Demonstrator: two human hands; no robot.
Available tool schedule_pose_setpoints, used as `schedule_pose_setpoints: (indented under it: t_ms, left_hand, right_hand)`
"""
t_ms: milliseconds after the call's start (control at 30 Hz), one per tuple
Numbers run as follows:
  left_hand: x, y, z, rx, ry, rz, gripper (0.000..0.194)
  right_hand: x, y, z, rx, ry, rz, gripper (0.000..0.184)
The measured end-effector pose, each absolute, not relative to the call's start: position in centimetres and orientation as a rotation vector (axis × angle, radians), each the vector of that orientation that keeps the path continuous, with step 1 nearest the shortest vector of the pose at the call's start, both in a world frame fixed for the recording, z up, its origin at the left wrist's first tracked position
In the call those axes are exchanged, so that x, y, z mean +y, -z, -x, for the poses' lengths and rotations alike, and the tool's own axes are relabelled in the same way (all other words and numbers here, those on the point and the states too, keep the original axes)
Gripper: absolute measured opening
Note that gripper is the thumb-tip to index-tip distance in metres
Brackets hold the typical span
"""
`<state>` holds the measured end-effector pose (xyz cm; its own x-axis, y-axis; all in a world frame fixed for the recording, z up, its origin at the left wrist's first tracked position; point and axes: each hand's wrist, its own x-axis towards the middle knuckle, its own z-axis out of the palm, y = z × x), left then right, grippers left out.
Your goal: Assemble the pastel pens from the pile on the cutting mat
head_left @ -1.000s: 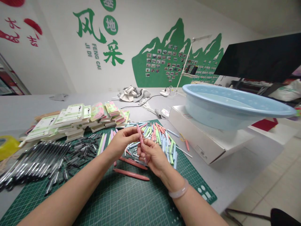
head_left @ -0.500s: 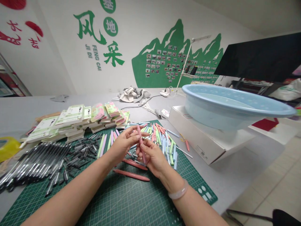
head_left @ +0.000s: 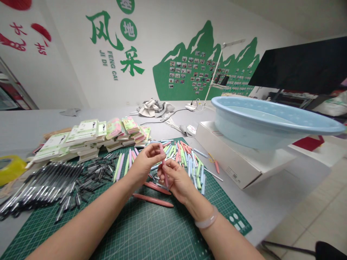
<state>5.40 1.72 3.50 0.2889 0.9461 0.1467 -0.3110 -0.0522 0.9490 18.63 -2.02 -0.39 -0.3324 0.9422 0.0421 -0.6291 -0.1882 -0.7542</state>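
Between my two hands is a slim pink pen (head_left: 162, 148), held nearly upright above the green cutting mat (head_left: 130, 234). My left hand (head_left: 148, 159) pinches its upper part; my right hand (head_left: 175, 177) grips the lower part, fingers curled round it. Two larger coral-red pens lie just below my hands, the nearer red pen (head_left: 153, 200) in full view and the other partly covered by my right hand. Behind my hands spreads a loose heap of pastel pen parts (head_left: 193, 166) in green, blue and pink. Several green and purple pens (head_left: 119, 168) lie left of my left hand.
Black clear-barrelled pens (head_left: 51, 184) lie in a row at left, beside a pile of black pen parts (head_left: 94, 173). Stacked paper pads (head_left: 84, 133) stand behind them. A blue basin (head_left: 257, 126) rests on a white box (head_left: 233, 159) at right. Yellow tape (head_left: 12, 169) sits far left.
The fingers of my left hand opened briefly along the pink pen, then closed on its upper part again. My right hand keeps its grip, and more of the pen's lower end shows now.
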Motion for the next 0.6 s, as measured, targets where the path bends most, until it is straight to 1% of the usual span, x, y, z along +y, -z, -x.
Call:
schedule_pose_setpoints:
  t_ms: [100, 167, 333, 500, 600]
  left_hand:
    - [1.78, -3.51, -5.27, 0.647, -1.106, -1.143, 0.034]
    - [1.67, -3.68, -5.28, 0.601, -1.059, -1.141, 0.036]
    - [1.70, -3.76, -5.46, 0.699, -1.183, -1.177, 0.036]
    - [1.66, -3.90, -5.33, 0.579, -1.080, -1.118, 0.039]
    - [1.67, -3.82, -5.36, 0.630, -1.128, -1.169, 0.038]
  right_hand:
    - [-2.05, 0.31, -18.60, -0.829, -1.755, 0.541, 0.020]
    - [-2.08, 0.24, -18.58, -0.827, -1.756, 0.552, 0.021]
    - [-2.07, 0.27, -18.56, -0.842, -1.752, 0.549, 0.021]
    - [-2.04, 0.23, -18.59, -0.843, -1.742, 0.539, 0.019]
    - [-2.05, 0.23, -18.58, -0.855, -1.747, 0.545, 0.019]
